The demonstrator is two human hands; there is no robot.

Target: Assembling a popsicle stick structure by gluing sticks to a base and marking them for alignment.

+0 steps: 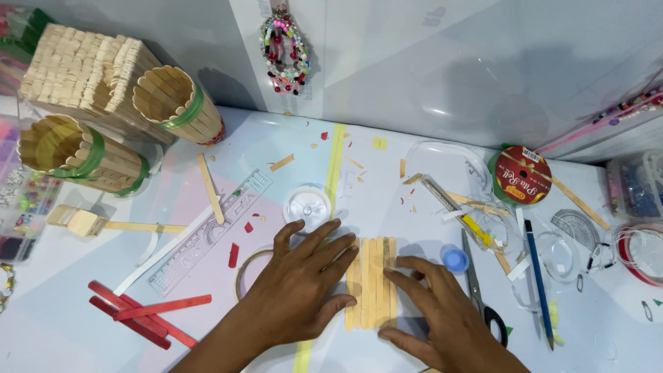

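Observation:
A flat row of pale wooden craft sticks (373,280) lies side by side on the table near its front edge. My left hand (300,287) rests flat with fingers spread, its fingertips pressing the left edge of the row. My right hand (442,314) lies on the other side, fingers touching the right edge of the sticks. Neither hand holds anything.
Several red sticks (141,314) lie at the front left, a clear ruler (210,231) and a tape ring (248,269) beside my left hand. Scissors (480,290), a blue pencil (537,276), a blue cap (455,260) and a ribbon spool (521,175) sit right. Stick-built cups (176,103) stand back left.

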